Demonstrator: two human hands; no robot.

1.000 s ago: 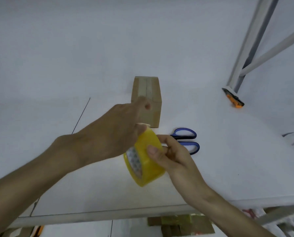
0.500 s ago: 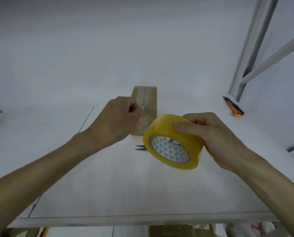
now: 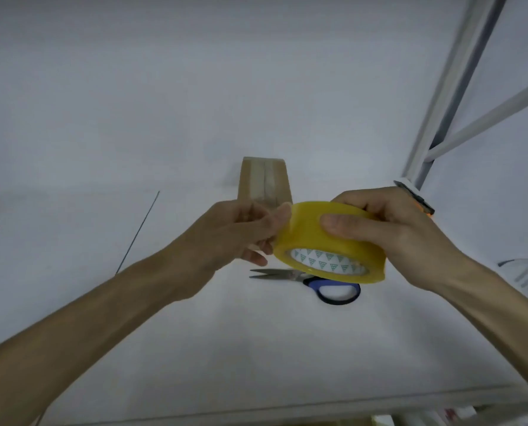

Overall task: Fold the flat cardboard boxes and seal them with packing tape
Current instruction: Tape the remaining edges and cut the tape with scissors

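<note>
Yellow tape roll (image 3: 315, 241) held over the white surface (image 3: 256, 348)
Right hand (image 3: 394, 232) grips it; left hand (image 3: 225, 238) pinches its edge; green triangles pattern its core.

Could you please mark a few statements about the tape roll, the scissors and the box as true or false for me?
1. The right hand grips the yellow tape roll. True.
2. The scissors are held in the left hand. False: they lie on the table, and the left hand pinches at the edge of the tape roll.
3. The cardboard box stands on the table beyond both hands. True.
4. The handles of the scissors are red. False: they are blue.
5. The tape roll lies flat on the table. False: it is held up above the scissors.
6. The blades of the scissors are closed. True.
</note>
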